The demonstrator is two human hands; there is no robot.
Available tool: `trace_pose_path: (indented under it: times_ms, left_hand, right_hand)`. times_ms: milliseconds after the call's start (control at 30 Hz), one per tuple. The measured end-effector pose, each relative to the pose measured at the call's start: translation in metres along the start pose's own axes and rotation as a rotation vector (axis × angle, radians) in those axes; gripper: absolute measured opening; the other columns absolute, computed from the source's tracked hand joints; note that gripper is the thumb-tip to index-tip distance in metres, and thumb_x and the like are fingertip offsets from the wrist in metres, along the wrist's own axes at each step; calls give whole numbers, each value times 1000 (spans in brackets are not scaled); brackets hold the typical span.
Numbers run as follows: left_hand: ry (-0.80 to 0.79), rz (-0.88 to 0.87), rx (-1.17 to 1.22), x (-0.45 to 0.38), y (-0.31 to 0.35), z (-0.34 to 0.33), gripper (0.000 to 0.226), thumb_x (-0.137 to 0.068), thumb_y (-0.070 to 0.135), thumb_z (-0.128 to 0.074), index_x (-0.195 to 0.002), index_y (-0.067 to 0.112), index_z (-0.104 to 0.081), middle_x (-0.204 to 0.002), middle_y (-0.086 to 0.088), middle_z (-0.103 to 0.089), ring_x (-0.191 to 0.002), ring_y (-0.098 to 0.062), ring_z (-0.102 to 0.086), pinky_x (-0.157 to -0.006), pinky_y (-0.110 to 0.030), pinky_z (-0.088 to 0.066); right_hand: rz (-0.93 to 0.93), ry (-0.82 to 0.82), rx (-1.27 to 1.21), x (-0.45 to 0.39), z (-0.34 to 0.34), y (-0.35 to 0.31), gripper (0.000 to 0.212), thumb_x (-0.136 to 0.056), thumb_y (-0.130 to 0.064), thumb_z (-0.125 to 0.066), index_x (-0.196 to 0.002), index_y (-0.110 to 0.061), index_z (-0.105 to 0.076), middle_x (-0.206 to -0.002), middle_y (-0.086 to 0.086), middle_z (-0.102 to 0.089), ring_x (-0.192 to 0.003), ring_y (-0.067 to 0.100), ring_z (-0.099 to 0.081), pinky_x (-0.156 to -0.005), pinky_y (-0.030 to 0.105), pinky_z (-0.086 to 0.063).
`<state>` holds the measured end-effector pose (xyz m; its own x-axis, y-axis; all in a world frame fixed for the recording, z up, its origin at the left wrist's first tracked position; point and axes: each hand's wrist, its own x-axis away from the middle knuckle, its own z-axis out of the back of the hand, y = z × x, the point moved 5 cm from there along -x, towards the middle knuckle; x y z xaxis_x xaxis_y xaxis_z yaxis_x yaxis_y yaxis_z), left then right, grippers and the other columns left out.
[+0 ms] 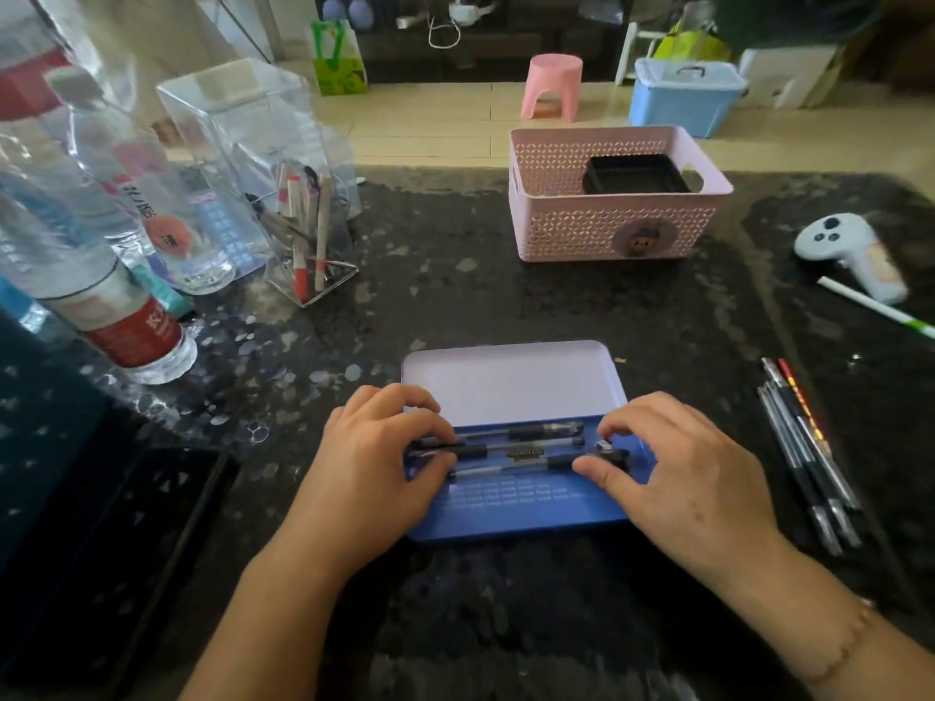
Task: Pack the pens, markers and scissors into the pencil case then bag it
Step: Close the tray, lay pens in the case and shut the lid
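A blue tin pencil case (pixel 521 503) lies open at the table's near middle, its pale lid (pixel 511 379) flat behind it. Three black-grip pens (pixel 516 450) lie side by side in its tray. My left hand (pixel 374 478) rests on the pens' left ends, fingers curled over them. My right hand (pixel 678 478) pinches the right end of the nearest pen between thumb and fingertips. Several more pens (pixel 809 457) lie loose on the table to the right of the case. No scissors are clearly visible.
A pink lattice basket (pixel 617 230) with a black tray inside stands behind the case. A clear holder with pens (pixel 308 245) and water bottles (pixel 116 296) crowd the far left. A white controller (pixel 850 250) and a white stick (pixel 875 306) lie far right.
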<state>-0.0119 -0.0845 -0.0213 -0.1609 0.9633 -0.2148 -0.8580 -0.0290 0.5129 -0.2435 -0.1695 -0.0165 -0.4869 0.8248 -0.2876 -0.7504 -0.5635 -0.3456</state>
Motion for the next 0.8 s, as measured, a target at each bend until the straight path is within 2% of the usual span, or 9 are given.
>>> trace_pose_path:
  times_ms: [133, 267, 333, 400, 467, 500, 600, 667, 800]
  left_hand:
    - [-38, -63, -1, -2, 6, -4, 10, -80, 41, -64, -87, 38, -70, -109, 20, -56, -100, -7, -50, -88, -43, -45]
    - [-55, -55, -9, -1, 3, -8, 9, -81, 36, -66, -89, 39, -69, -112, 20, -57, -106, -8, -49, -92, -44, -43]
    - [-57, -53, 0, -1, 2, -8, 10, -80, 36, -66, -90, 39, -68, -112, 21, -56, -108, -9, -49, -94, -44, -42]
    - [-62, -49, 10, 0, 2, -7, 11, -80, 38, -66, -90, 40, -68, -113, 21, -56, -111, -9, -48, -95, -43, -41]
    - [-70, -49, 13, 0, 1, -7, 11, -80, 38, -67, -90, 40, -67, -114, 22, -55, -112, -8, -47, -97, -43, -40]
    - [-73, -48, 14, 0, 1, -7, 11, -80, 38, -67, -91, 41, -67, -114, 22, -55, -113, -8, -47, -98, -43, -40]
    - [-74, -46, 24, -1, 1, -7, 9, -81, 39, -67, -90, 41, -67, -114, 22, -55, -113, -8, -47, -98, -43, -40]
    - [-71, -47, 27, -1, 3, -7, 9, -81, 39, -67, -89, 40, -68, -113, 21, -56, -112, -8, -47, -97, -43, -40]
    - [-60, -46, 33, -3, 3, -8, 9, -78, 36, -70, -86, 40, -69, -113, 20, -57, -110, -9, -49, -95, -46, -44]
  right_hand:
    - [40, -6, -6, 0, 1, 0, 12, -74, -39, -74, -78, -33, -65, -80, -17, -63, -74, 11, -55, -52, 29, -47]
    - [93, 26, 53, -4, -3, -11, 8, -76, -34, -75, -75, -29, -68, -72, -13, -66, -68, 14, -55, -50, 25, -41]
    - [131, -3, 30, -4, -6, -14, 10, -78, -37, -72, -76, -29, -68, -73, -14, -65, -71, 15, -56, -53, 26, -41]
    - [158, -79, 27, -3, -6, -11, 19, -76, -48, -65, -81, -31, -67, -78, -16, -64, -75, 13, -55, -60, 30, -44]
    - [174, -142, 58, -2, -5, -5, 24, -70, -52, -67, -86, -33, -66, -84, -19, -64, -81, 12, -54, -66, 32, -43]
    - [164, -151, 53, -1, -4, -3, 22, -69, -47, -72, -85, -34, -66, -84, -20, -64, -82, 12, -54, -67, 33, -43]
    - [107, -104, 3, -3, -4, 1, 16, -73, -33, -77, -87, -33, -69, -77, -21, -61, -78, 12, -55, -68, 33, -40]
    - [78, -72, -48, -5, -5, 1, 12, -77, -31, -74, -88, -33, -68, -74, -18, -59, -75, 13, -55, -68, 33, -40]
    - [57, -32, -70, -5, -11, -2, 8, -79, -33, -71, -82, -30, -64, -82, -15, -60, -77, 13, -51, -69, 35, -42]
